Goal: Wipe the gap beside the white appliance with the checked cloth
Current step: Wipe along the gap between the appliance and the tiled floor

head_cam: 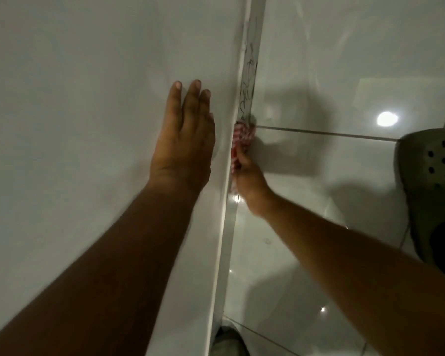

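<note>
Left hand [184, 140] is flat and open, palm pressed on the white appliance [75, 111] just left of the gap [247, 80]. Right hand [247, 181] is clenched around the checked cloth [242, 136], which pokes out past its fingers, stuffed into that gap against the shiny floor tile [319, 253].

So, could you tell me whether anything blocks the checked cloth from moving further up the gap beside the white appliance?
Nothing visible does. The right hand holds the checked cloth in the gap, where only dark smudges lie ahead. The left hand rests flat on the white appliance, clear of the gap.
</note>
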